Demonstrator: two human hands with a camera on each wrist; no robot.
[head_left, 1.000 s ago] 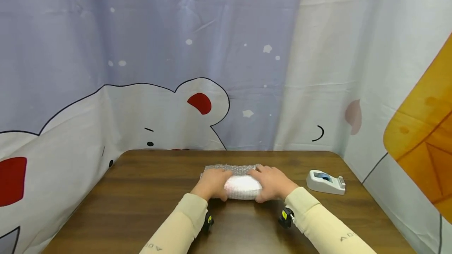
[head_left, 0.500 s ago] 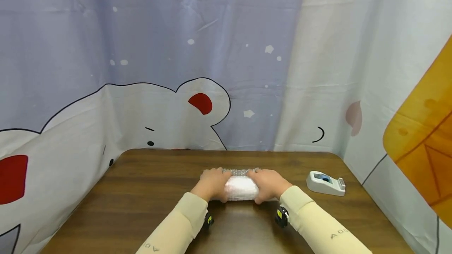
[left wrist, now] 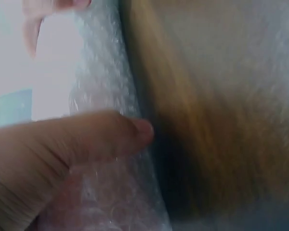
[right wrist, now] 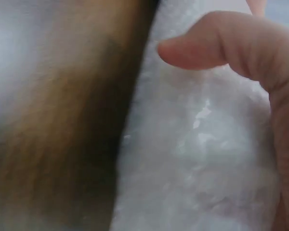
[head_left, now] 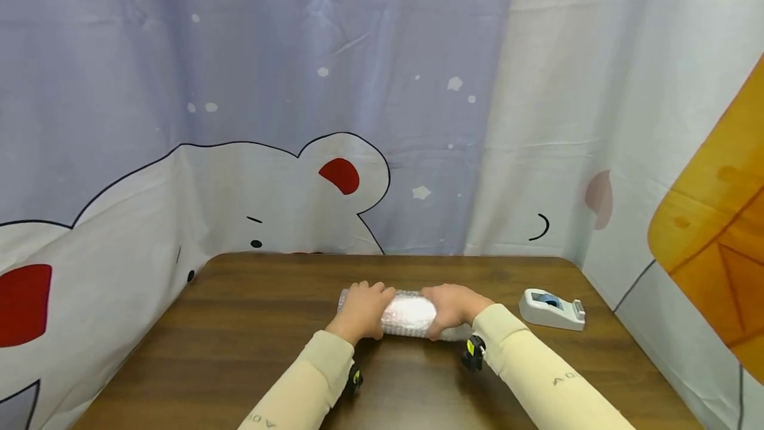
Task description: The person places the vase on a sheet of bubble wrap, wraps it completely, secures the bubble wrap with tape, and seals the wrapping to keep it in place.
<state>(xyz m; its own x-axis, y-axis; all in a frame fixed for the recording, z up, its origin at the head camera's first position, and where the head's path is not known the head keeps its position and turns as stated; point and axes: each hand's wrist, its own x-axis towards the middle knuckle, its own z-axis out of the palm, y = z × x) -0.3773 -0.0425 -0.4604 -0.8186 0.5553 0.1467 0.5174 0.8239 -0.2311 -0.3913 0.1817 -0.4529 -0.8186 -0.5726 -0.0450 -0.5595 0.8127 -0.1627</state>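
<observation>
Lying beneath 2 hands (head_left: 361,310) (head_left: 451,306): bubble wrap (head_left: 408,315)

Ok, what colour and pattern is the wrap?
The wrap is clear, with a pattern of small bubbles; the left wrist view shows it best.

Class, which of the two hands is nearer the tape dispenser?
The right hand: it grips the bubble-wrap bundle on the side toward the white tape dispenser, while the left hand grips it farther away.

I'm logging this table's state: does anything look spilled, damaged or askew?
Nothing stands out. The left hand and right hand grip the bubble-wrapped bundle, and the tape dispenser sits upright on the wooden table. No spill shows; blur could hide small damage.
</observation>
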